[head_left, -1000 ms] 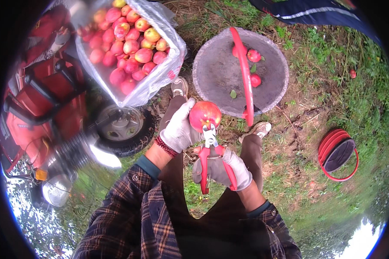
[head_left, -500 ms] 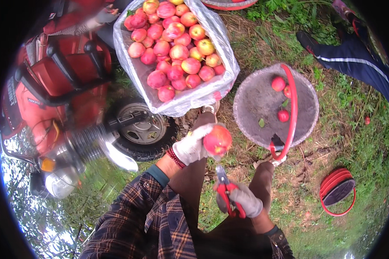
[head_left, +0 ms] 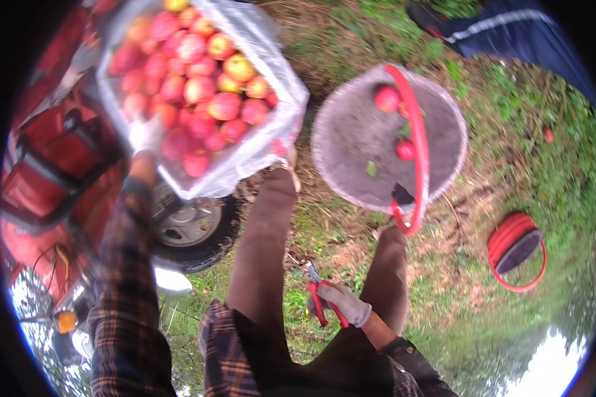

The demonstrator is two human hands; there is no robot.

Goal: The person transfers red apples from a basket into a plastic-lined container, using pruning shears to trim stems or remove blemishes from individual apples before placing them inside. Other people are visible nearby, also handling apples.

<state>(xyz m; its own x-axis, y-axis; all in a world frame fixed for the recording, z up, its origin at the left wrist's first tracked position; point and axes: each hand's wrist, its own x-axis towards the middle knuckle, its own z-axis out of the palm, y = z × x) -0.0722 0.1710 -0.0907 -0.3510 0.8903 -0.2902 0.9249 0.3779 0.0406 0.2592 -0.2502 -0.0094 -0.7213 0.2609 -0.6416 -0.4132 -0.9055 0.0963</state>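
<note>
My left hand [head_left: 146,134], in a white glove, reaches over the near left side of a box lined with clear plastic [head_left: 290,99]. Red and yellow apples [head_left: 200,89] fill much of this box. Motion smears the glove beside the nearest apples, so its fingers and anything in them are unclear. Low in the middle, my gloved right hand [head_left: 343,304] is closed around red-handled pruning shears [head_left: 319,296], their blades pointing up and left. A round grey-lined bucket [head_left: 324,165] with a red handle [head_left: 418,139] holds a few apples [head_left: 387,99] and a leaf.
Left of the box stands a red motor vehicle [head_left: 43,178] with a wheel [head_left: 208,228] beneath the box's near side. A smaller red bucket [head_left: 515,245] lies tilted on the grass at right. Another person's leg in dark blue trousers [head_left: 510,33] shows at top right.
My left hand, which held an apple in front of me, has moved up and left to the box. The shears in my right hand have shifted slightly left and down. The view has shifted.
</note>
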